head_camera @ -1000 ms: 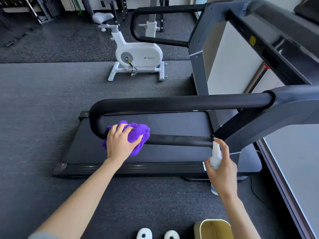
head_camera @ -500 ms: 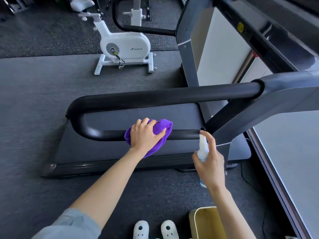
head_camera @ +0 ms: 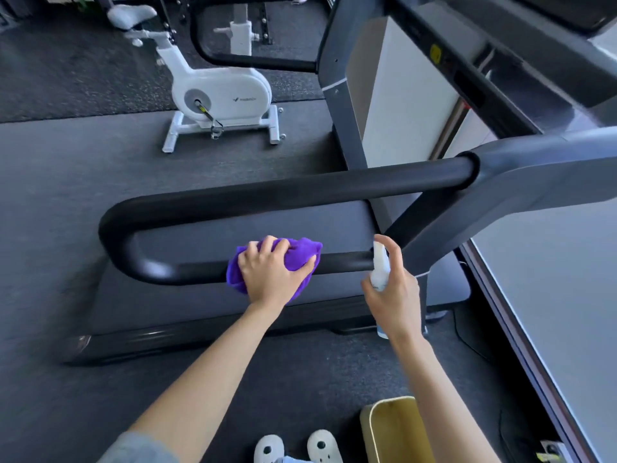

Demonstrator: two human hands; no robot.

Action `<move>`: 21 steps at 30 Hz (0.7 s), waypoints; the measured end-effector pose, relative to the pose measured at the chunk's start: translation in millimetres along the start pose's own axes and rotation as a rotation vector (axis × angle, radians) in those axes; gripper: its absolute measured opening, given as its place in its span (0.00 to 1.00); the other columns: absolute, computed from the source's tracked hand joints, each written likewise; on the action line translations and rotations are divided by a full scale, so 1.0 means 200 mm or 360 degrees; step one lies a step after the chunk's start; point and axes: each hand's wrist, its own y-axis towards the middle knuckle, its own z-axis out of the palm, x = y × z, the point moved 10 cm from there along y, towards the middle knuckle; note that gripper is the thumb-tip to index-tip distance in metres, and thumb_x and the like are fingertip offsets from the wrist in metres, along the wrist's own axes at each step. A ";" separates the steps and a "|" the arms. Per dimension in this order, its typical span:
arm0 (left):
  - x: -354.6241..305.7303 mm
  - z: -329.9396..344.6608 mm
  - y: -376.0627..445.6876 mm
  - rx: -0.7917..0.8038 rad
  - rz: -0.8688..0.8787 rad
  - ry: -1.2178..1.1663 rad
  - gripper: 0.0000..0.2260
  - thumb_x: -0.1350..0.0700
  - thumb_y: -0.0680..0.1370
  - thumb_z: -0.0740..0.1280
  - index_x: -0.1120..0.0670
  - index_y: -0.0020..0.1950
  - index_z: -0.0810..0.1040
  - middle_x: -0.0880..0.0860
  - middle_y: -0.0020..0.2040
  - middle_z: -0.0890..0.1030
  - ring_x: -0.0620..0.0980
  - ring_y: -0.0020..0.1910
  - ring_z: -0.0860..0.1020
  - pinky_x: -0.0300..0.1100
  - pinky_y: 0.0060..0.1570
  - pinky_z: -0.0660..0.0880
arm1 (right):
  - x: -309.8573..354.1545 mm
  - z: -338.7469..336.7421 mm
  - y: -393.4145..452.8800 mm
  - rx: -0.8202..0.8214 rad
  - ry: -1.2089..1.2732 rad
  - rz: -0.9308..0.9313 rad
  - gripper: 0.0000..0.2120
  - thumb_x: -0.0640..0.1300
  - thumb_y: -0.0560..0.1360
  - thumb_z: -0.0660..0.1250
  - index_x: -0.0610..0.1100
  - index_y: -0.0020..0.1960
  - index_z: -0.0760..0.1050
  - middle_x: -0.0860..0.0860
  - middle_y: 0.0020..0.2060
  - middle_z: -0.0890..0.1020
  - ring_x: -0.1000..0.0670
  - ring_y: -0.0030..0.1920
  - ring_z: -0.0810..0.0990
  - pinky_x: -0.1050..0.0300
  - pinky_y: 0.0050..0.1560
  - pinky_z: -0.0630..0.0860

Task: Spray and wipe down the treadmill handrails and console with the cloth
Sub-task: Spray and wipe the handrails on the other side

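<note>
From the head camera, the left hand [head_camera: 272, 274] clutches a bunched purple microfibre cloth [head_camera: 302, 253] and presses it over the lower bar of the black looped treadmill handrail [head_camera: 187, 272], fingers draped on top so the fabric wraps the tube; that grip suits rubbing along the bar. The right hand [head_camera: 395, 289] is curled round a small white spray bottle [head_camera: 380, 267], forefinger on the nozzle, which sits just beside the bar near the grey upright; it seems held ready to wet the next stretch. The console lies up at the right edge, mostly out of view, so it probably remains to be cleaned.

Beyond the handrail lies the dark treadmill belt [head_camera: 207, 235], and farther off a white exercise bike [head_camera: 220, 91] stands on the floor. A tan open bin [head_camera: 392, 429] and white shoes [head_camera: 297, 446] sit near the bottom edge. The grey upright [head_camera: 434, 242] joins the bar close to the bottle and would crowd the cloth there.
</note>
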 end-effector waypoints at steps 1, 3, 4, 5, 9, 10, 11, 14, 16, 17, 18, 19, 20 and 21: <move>-0.13 0.06 0.00 0.0088 0.0024 -0.0018 0.23 0.32 0.68 0.67 0.51 0.45 0.81 0.50 0.45 0.81 0.58 0.44 0.75 0.50 0.46 0.69 | -0.01 -0.02 0.00 -0.0003 -0.0016 0.0019 0.33 0.34 0.70 0.64 0.61 0.66 0.60 0.54 0.29 0.73 0.49 0.31 0.74 0.52 0.33 0.72; -0.33 0.18 -0.02 0.0275 0.0041 -0.0036 0.24 0.31 0.70 0.65 0.49 0.51 0.81 0.50 0.50 0.80 0.57 0.48 0.74 0.50 0.49 0.67 | -0.03 -0.05 -0.02 -0.0026 -0.0044 0.0032 0.33 0.33 0.70 0.64 0.61 0.66 0.60 0.53 0.29 0.74 0.47 0.32 0.74 0.50 0.35 0.74; -0.39 0.22 -0.02 0.0355 0.0062 -0.0034 0.24 0.31 0.71 0.63 0.48 0.54 0.80 0.50 0.53 0.79 0.57 0.51 0.74 0.50 0.51 0.67 | -0.04 -0.07 -0.03 -0.0033 -0.0055 0.0025 0.33 0.34 0.70 0.64 0.61 0.66 0.61 0.52 0.30 0.74 0.47 0.32 0.74 0.49 0.35 0.74; -0.41 0.25 -0.02 0.0409 0.0108 -0.0024 0.24 0.31 0.72 0.63 0.48 0.57 0.79 0.50 0.55 0.78 0.57 0.52 0.73 0.50 0.52 0.67 | -0.04 -0.08 -0.04 -0.0035 -0.0063 0.0014 0.33 0.34 0.70 0.65 0.61 0.66 0.61 0.51 0.30 0.75 0.47 0.32 0.74 0.49 0.35 0.74; -0.23 0.18 0.02 0.0397 0.0277 -0.0053 0.23 0.34 0.72 0.66 0.49 0.57 0.80 0.51 0.54 0.79 0.58 0.52 0.75 0.50 0.49 0.71 | -0.05 -0.11 -0.04 -0.0031 -0.0054 -0.0019 0.33 0.34 0.70 0.66 0.61 0.67 0.62 0.50 0.29 0.74 0.48 0.33 0.74 0.50 0.36 0.73; -0.13 0.12 0.04 0.0335 0.0252 -0.0047 0.23 0.34 0.72 0.67 0.50 0.54 0.80 0.52 0.52 0.79 0.59 0.50 0.76 0.50 0.47 0.71 | -0.04 -0.10 -0.04 -0.0027 -0.0052 -0.0035 0.33 0.34 0.70 0.66 0.61 0.67 0.62 0.50 0.29 0.74 0.48 0.33 0.74 0.50 0.36 0.73; -0.03 0.07 0.05 0.0274 0.0218 -0.0022 0.23 0.34 0.72 0.66 0.51 0.52 0.81 0.52 0.49 0.80 0.59 0.47 0.76 0.50 0.46 0.72 | -0.03 -0.10 -0.04 -0.0024 -0.0044 -0.0047 0.33 0.34 0.70 0.66 0.61 0.67 0.62 0.51 0.30 0.75 0.49 0.33 0.74 0.50 0.36 0.74; 0.22 -0.07 0.04 0.0109 0.0124 0.0047 0.26 0.32 0.71 0.61 0.54 0.47 0.82 0.54 0.45 0.80 0.60 0.42 0.76 0.51 0.43 0.72 | -0.04 -0.11 -0.04 -0.0053 0.0033 -0.0048 0.33 0.34 0.71 0.66 0.62 0.68 0.63 0.55 0.32 0.75 0.52 0.33 0.74 0.51 0.36 0.74; 0.27 -0.10 0.02 0.0017 0.0027 0.0061 0.28 0.32 0.70 0.59 0.56 0.45 0.81 0.54 0.43 0.80 0.60 0.42 0.76 0.52 0.44 0.72 | -0.06 -0.15 -0.05 -0.0101 0.0050 -0.0038 0.33 0.35 0.71 0.67 0.62 0.68 0.63 0.57 0.30 0.74 0.53 0.32 0.73 0.53 0.34 0.72; 0.24 -0.09 0.02 -0.0007 -0.0040 0.0069 0.27 0.33 0.70 0.60 0.56 0.44 0.81 0.54 0.44 0.80 0.61 0.42 0.76 0.53 0.44 0.71 | -0.07 -0.18 -0.06 -0.0127 0.0047 -0.0031 0.33 0.36 0.72 0.68 0.62 0.68 0.63 0.57 0.29 0.73 0.54 0.31 0.73 0.55 0.33 0.71; 0.19 -0.06 0.01 -0.0001 -0.0095 0.0068 0.26 0.34 0.70 0.61 0.56 0.45 0.82 0.55 0.44 0.81 0.61 0.43 0.76 0.54 0.45 0.70 | -0.09 -0.20 -0.06 -0.0154 0.0035 -0.0025 0.32 0.36 0.72 0.68 0.62 0.67 0.63 0.58 0.29 0.72 0.55 0.30 0.72 0.57 0.32 0.70; 0.09 -0.01 0.01 0.0035 -0.0101 0.0060 0.25 0.34 0.70 0.63 0.55 0.46 0.82 0.55 0.45 0.81 0.61 0.44 0.76 0.54 0.45 0.70 | -0.10 -0.23 -0.07 -0.0181 0.0020 -0.0018 0.32 0.36 0.72 0.69 0.61 0.67 0.63 0.59 0.29 0.72 0.56 0.30 0.72 0.60 0.32 0.69; -0.04 0.05 0.01 0.0089 -0.0044 0.0059 0.23 0.35 0.70 0.66 0.54 0.47 0.82 0.54 0.46 0.81 0.61 0.45 0.76 0.53 0.46 0.69 | -0.12 -0.26 -0.09 -0.0205 0.0007 -0.0010 0.32 0.36 0.72 0.69 0.61 0.67 0.63 0.59 0.31 0.73 0.57 0.30 0.72 0.63 0.33 0.68; -0.19 0.12 0.00 0.0164 0.0056 0.0068 0.22 0.36 0.71 0.67 0.53 0.49 0.82 0.54 0.48 0.80 0.60 0.45 0.76 0.53 0.46 0.69 | -0.14 -0.29 -0.10 -0.0225 0.0002 0.0001 0.32 0.36 0.72 0.69 0.62 0.67 0.63 0.60 0.33 0.73 0.58 0.31 0.73 0.66 0.33 0.67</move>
